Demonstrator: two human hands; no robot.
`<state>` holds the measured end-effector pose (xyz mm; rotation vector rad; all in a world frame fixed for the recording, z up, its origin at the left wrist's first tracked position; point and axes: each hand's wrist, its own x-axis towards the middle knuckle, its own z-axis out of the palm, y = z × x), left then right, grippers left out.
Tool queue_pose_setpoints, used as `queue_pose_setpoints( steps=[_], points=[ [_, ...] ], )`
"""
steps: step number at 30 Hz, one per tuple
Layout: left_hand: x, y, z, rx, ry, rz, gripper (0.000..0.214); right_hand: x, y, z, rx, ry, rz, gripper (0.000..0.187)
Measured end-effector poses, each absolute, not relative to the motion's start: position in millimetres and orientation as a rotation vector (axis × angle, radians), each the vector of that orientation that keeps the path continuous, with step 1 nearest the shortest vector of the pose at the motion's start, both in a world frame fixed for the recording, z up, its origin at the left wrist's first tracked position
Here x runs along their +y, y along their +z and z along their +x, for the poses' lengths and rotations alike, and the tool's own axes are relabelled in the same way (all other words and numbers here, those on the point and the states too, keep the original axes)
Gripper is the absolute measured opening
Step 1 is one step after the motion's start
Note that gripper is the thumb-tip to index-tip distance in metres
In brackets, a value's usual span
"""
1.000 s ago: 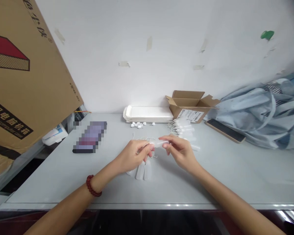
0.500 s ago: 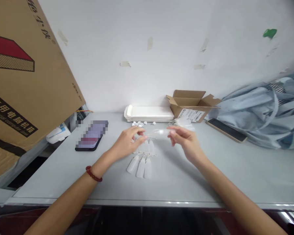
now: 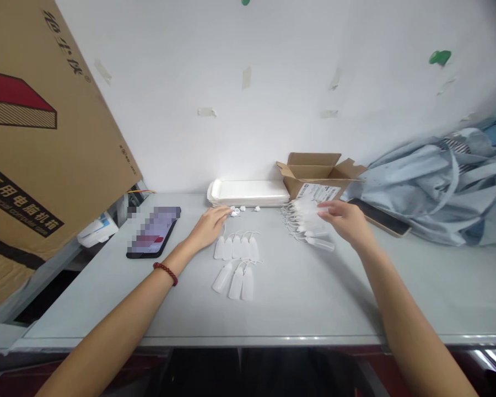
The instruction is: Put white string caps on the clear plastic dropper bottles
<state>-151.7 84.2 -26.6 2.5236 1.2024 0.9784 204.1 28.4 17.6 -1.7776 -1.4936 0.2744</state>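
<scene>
My left hand (image 3: 210, 226) reaches to the back of the table, fingers drawn together, with its fingertips at a few small white caps (image 3: 242, 209). What lies under those fingertips is hidden. My right hand (image 3: 349, 221) pinches the end of a small translucent plastic bottle (image 3: 309, 207) over a pile of similar capped bottles (image 3: 320, 243) with thin white straps. Between the hands, two rows of translucent bottles lie on the table: a back row (image 3: 236, 248) and a front row (image 3: 242, 282).
A stack of white trays or lids (image 3: 250, 192) stands against the wall beside an open cardboard box (image 3: 320, 176). One phone (image 3: 155, 231) lies left, another (image 3: 380, 218) right beside bunched blue cloth (image 3: 421, 187). A large carton (image 3: 58, 149) leans at left.
My hands have moved apart. The right carried a bottle rightward to the pile by the box; the left went back and left to the white caps. The camera view shifted slightly.
</scene>
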Motion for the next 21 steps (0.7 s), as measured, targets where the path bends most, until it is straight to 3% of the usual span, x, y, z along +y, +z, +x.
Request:
queue_pose_setpoints(
  steps=[10,21],
  points=[
    [87.9,-10.3,-145.0,1.271,0.892,2.418,0.033,35.1,8.9,221.9,-1.482,0.404,-1.688,0.031],
    [99.8,-12.9,-133.1,1.234,0.850,2.425,0.025,48.5,-8.4,217.1,-1.553,0.155,-1.711,0.024]
  ],
)
